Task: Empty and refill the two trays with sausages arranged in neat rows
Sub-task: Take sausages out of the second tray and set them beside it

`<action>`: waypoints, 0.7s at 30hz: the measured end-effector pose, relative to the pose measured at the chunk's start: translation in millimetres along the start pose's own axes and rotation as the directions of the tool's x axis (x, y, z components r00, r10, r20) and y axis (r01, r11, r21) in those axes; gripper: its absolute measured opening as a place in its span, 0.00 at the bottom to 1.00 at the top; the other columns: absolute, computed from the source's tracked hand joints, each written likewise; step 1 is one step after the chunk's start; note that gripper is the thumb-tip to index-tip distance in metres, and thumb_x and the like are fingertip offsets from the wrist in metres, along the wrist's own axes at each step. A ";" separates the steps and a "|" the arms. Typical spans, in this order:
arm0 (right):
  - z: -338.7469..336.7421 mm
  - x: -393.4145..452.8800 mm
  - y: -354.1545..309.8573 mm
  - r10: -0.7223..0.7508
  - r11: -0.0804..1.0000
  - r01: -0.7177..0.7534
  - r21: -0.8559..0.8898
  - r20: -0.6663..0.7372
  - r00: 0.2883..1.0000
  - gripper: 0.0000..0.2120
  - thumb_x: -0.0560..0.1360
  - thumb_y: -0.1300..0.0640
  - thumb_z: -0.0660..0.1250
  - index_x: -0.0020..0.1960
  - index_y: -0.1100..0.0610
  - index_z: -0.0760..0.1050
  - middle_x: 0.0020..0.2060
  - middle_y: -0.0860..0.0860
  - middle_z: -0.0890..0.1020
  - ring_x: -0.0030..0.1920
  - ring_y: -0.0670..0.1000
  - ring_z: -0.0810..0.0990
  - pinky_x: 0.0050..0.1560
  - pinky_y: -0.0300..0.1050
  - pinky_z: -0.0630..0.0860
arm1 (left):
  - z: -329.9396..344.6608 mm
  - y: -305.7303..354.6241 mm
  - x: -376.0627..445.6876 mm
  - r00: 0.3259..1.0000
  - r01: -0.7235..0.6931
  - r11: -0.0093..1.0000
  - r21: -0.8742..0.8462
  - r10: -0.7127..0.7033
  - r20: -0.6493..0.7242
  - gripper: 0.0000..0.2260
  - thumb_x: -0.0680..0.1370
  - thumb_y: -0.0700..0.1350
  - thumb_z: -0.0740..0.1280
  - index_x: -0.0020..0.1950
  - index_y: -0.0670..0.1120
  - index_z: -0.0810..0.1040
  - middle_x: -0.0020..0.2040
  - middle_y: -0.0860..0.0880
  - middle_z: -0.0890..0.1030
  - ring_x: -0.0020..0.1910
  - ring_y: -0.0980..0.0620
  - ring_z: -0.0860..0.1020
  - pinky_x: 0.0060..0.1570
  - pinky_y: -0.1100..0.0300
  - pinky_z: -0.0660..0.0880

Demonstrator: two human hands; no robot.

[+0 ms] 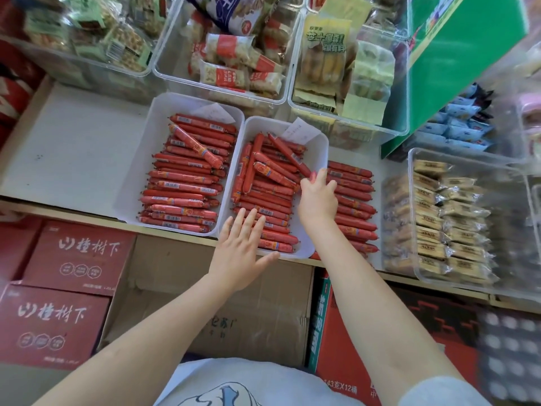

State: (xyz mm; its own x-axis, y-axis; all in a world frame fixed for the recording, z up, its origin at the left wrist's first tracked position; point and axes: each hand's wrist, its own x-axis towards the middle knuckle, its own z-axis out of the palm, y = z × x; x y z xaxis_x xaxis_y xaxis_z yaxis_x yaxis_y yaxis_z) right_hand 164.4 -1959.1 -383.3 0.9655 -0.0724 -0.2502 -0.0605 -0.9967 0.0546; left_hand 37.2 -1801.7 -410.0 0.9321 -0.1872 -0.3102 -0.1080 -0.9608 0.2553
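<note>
Sausages (263, 200) fill both trays, several askew. Left hand (243, 244) flat, fingers straight, on right tray (317, 159); right hand (317, 197) pinches stray sausage (288, 155). Tidying stage; next, lay it parallel.

shop | clear bins (222, 80) of packaged snacks | stacked stock cartons (67, 259)

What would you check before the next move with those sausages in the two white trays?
1. Left tray rows neat: not ok, one sausage lies slanted on top.
2. Right tray rows neat: not ok, several lie crosswise.
3. Left hand free: ok, flat on the sausages.
4. Right hand holding a sausage: cannot tell.
5. Sausages on shelf beside the right tray lined up: ok.
</note>
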 end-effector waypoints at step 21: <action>17.9 7.8 135.0 0.174 0.775 -0.157 0.612 0.032 0.984 0.13 0.80 0.55 0.62 0.63 0.48 0.77 0.57 0.50 0.80 0.58 0.55 0.77 0.63 0.56 0.72 | 9.9 13.7 1.2 0.996 -0.028 0.999 -0.018 0.026 -0.086 0.33 0.78 0.65 0.46 0.79 0.50 0.62 0.80 0.48 0.61 0.80 0.47 0.52 0.75 0.51 0.36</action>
State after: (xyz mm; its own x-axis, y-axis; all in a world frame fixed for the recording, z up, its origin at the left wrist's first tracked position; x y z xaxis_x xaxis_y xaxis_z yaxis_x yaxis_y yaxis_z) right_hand 159.2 -2094.9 -395.2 0.9315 -0.2458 -0.2682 -0.3537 -0.7844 -0.5096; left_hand 33.4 -1817.1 -416.0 0.9551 -0.1943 -0.2236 -0.1278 -0.9512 0.2808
